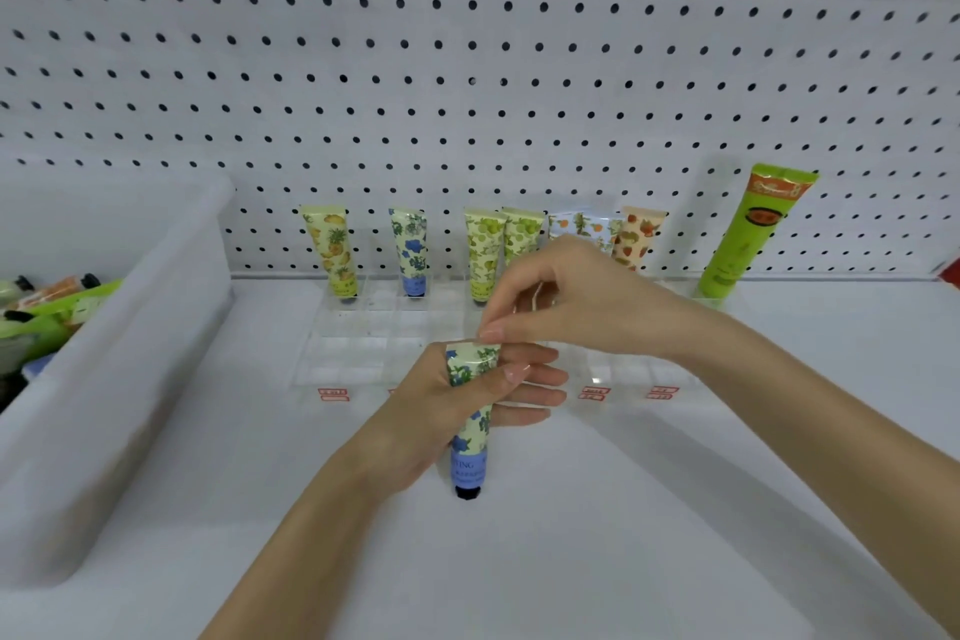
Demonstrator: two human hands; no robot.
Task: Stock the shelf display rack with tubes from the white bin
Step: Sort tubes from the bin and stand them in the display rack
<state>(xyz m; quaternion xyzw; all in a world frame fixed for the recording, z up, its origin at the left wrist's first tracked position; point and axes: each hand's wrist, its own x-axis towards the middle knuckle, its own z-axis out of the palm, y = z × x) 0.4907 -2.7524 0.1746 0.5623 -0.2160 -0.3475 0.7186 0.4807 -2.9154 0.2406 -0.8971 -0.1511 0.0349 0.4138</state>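
A white metal pegboard back panel [467,68] with regular rows of dark round holes forms the rear wall. A horizontal seam crosses it near the top. Below it, a flat white shelf [571,535] extends forward. Lighting is even and diffuse.

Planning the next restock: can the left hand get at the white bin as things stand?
Probably not yet: the left hand is wrapped around the blue-flower tube. The way to the white bin at its left looks open once that tube is placed.
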